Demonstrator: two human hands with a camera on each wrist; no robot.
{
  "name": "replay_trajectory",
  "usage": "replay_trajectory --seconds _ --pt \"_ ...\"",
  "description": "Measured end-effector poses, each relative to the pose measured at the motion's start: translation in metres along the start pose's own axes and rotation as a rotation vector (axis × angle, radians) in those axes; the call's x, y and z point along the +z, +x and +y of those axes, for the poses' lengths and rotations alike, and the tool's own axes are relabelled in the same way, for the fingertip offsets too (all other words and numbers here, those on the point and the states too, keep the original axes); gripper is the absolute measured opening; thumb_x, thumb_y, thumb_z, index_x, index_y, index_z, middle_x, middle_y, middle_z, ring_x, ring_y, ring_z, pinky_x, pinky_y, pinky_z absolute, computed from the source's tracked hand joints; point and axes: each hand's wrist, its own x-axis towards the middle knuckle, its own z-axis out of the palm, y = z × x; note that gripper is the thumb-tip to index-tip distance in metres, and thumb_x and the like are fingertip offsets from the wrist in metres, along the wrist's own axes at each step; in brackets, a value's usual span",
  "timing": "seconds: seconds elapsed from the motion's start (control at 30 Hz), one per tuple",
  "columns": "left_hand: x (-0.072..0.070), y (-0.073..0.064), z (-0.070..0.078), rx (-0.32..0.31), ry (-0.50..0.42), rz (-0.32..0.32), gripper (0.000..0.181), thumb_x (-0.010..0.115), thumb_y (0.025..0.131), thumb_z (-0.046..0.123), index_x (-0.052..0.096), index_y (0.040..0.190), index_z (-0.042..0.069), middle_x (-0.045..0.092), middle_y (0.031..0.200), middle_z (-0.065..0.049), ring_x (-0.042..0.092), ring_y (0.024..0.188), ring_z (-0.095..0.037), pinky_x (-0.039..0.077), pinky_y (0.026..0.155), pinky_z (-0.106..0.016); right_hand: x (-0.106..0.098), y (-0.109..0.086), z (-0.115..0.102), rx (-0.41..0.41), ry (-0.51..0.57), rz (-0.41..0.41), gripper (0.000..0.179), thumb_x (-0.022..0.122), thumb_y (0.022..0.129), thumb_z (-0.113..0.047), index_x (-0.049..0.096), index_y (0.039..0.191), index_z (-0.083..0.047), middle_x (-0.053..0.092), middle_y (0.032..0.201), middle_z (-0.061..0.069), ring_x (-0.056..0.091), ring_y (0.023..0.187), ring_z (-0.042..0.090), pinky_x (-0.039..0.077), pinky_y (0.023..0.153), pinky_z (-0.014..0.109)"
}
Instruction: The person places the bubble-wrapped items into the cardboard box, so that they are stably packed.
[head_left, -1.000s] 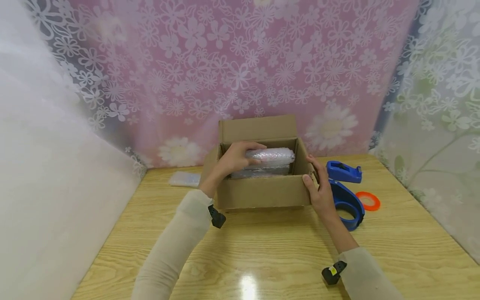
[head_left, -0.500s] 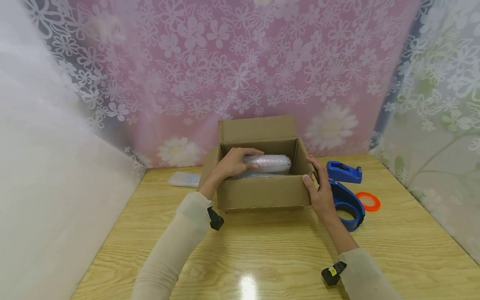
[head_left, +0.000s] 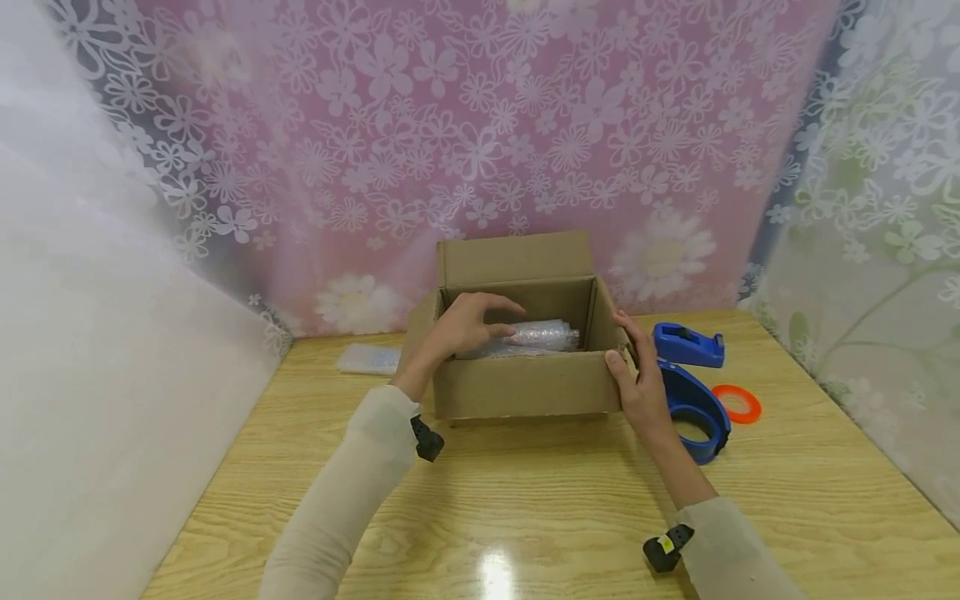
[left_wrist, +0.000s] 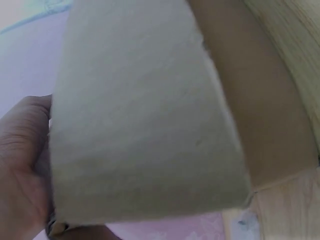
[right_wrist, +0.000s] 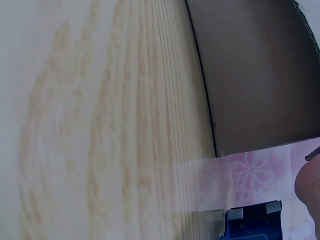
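An open cardboard box (head_left: pixel 528 387) stands on the table with its back flap raised. Inside lies a roll in bubble wrap (head_left: pixel 547 335), with more clear wrap in front of it. My left hand (head_left: pixel 463 323) reaches over the box's left side, thumb and fingers spread apart, the thumb tip right at the roll's left end. My right hand (head_left: pixel 641 379) grips the box's right front corner, thumb on the front. In the left wrist view, the cardboard box (left_wrist: pixel 145 115) covers most of the left hand (left_wrist: pixel 22 165).
Right of the box lie a blue tape dispenser (head_left: pixel 686 343), a larger blue ring-shaped tape holder (head_left: pixel 697 417) and an orange-red tape roll (head_left: pixel 737 403). A flat piece of clear wrap (head_left: pixel 367 358) lies to the left. A floral curtain (head_left: pixel 480 125) hangs close behind the box.
My left hand has lowered the bubble-wrapped roll into the box and its fingers have come off it. The right hand has stayed at the box's corner.
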Motion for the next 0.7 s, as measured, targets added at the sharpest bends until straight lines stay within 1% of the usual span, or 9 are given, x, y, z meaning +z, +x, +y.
replay_trajectory --seconds 0.13,0.23,0.33,0.4,0.47,0.5,0.6,0.63,0.7 --pt "-0.011 -0.006 -0.004 0.011 -0.048 0.035 0.038 0.072 0.100 0.026 0.070 0.137 0.021 0.063 0.146 -0.002 0.050 0.143 -0.028 0.042 0.117 -0.046 0.001 0.000 0.001 -0.001 0.000 0.002 0.050 0.052 0.106 -0.001 0.043 0.155 -0.001 0.034 0.164 0.019 0.029 0.153 0.017 0.018 0.126 0.060" --pt "-0.018 -0.009 -0.010 0.011 -0.065 0.058 0.037 0.071 0.101 0.029 0.070 0.137 0.022 0.062 0.146 0.000 0.050 0.143 -0.025 0.043 0.116 -0.046 0.001 0.000 0.002 0.000 0.001 0.009 0.050 0.052 0.106 -0.001 0.043 0.155 -0.001 0.035 0.164 0.017 0.030 0.153 0.017 0.019 0.127 0.052" --pt "-0.026 -0.014 -0.013 -0.017 -0.135 0.066 0.036 0.070 0.102 0.029 0.069 0.137 0.022 0.061 0.147 0.001 0.049 0.144 -0.024 0.041 0.117 -0.047 0.000 0.000 0.001 0.006 0.004 0.011 0.051 0.053 0.105 -0.001 0.043 0.155 -0.001 0.035 0.164 0.017 0.030 0.153 0.017 0.021 0.127 0.043" --pt "-0.032 -0.019 -0.015 -0.037 -0.185 0.072 0.037 0.069 0.102 0.028 0.069 0.138 0.021 0.060 0.149 0.000 0.048 0.144 -0.025 0.039 0.118 -0.049 0.000 0.000 0.002 0.006 0.008 0.008 0.051 0.053 0.105 -0.001 0.043 0.155 -0.001 0.034 0.164 0.019 0.029 0.153 0.018 0.021 0.127 0.042" --pt "-0.039 -0.025 -0.018 -0.038 -0.219 0.093 0.037 0.069 0.103 0.026 0.068 0.139 0.018 0.060 0.148 -0.002 0.051 0.140 -0.028 0.042 0.115 -0.052 0.001 0.000 0.004 0.004 0.012 0.003 0.051 0.053 0.105 -0.001 0.042 0.156 -0.001 0.033 0.164 0.020 0.028 0.154 0.019 0.020 0.128 0.044" --pt "-0.042 -0.028 -0.020 -0.036 -0.217 0.105 0.037 0.069 0.103 0.026 0.068 0.139 0.018 0.060 0.148 -0.003 0.053 0.137 -0.030 0.044 0.111 -0.054 0.000 0.000 0.007 0.003 0.013 0.002 0.052 0.053 0.105 -0.001 0.042 0.156 -0.002 0.033 0.164 0.020 0.028 0.155 0.019 0.019 0.128 0.047" --pt "-0.052 -0.037 -0.028 -0.024 -0.164 0.150 0.037 0.069 0.103 0.028 0.069 0.139 0.019 0.063 0.145 -0.003 0.056 0.132 -0.033 0.048 0.107 -0.054 -0.001 0.001 0.019 -0.002 0.004 0.004 0.053 0.053 0.106 -0.002 0.043 0.157 -0.007 0.033 0.165 0.015 0.027 0.155 0.019 0.018 0.128 0.054" --pt "-0.055 -0.040 -0.031 -0.033 -0.167 0.163 0.037 0.069 0.103 0.028 0.069 0.139 0.019 0.064 0.144 -0.003 0.057 0.131 -0.035 0.048 0.105 -0.054 -0.001 0.002 0.023 -0.002 0.000 0.004 0.053 0.053 0.106 -0.002 0.043 0.158 -0.009 0.033 0.166 0.013 0.026 0.155 0.019 0.017 0.127 0.056" --pt "-0.060 -0.047 -0.038 -0.044 -0.164 0.193 0.037 0.069 0.103 0.029 0.070 0.138 0.020 0.065 0.142 -0.002 0.056 0.134 -0.035 0.047 0.109 -0.053 -0.003 0.003 0.032 -0.004 -0.006 0.006 0.054 0.053 0.106 -0.002 0.043 0.158 -0.012 0.034 0.166 0.008 0.027 0.155 0.019 0.018 0.127 0.057"
